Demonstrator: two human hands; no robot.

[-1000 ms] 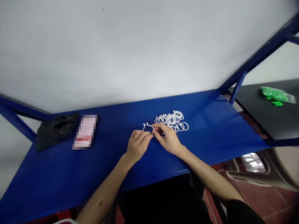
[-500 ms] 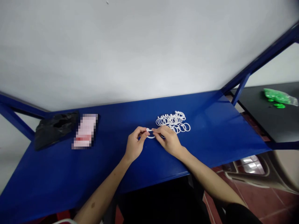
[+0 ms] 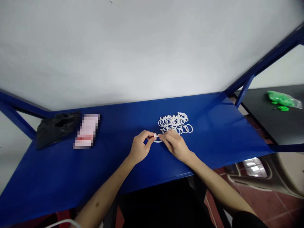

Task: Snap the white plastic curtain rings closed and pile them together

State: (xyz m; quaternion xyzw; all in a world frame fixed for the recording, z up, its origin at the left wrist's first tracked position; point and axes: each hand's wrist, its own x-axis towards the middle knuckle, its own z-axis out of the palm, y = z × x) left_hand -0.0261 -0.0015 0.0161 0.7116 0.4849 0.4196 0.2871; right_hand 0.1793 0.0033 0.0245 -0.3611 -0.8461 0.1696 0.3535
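Note:
Between my two hands is a white plastic ring (image 3: 157, 141) with a small knob at its top. My left hand (image 3: 142, 145) pinches it by the knob with thumb and fingertips. From the other side, my right hand (image 3: 176, 144) grips the ring's upper part, its fingers closed and partly hiding it. Just beyond my right hand, a group of similar white rings (image 3: 188, 128) lies on the blue table (image 3: 209, 139), many overlapping in rows. My right hand covers the near edge of that group.
A black plastic bag (image 3: 55, 129) lies at the table's left, beside a blurred-out pink and white item (image 3: 87, 129). On a dark table (image 3: 266, 117) at the right is a clear bag of green pieces (image 3: 281, 98). A brown plastic chair (image 3: 280, 167) stands below it.
Both hands have shifted slightly right and a little nearer to me with the ring. My right-hand fingers are drawn closer together, and the hands are closer to each other.

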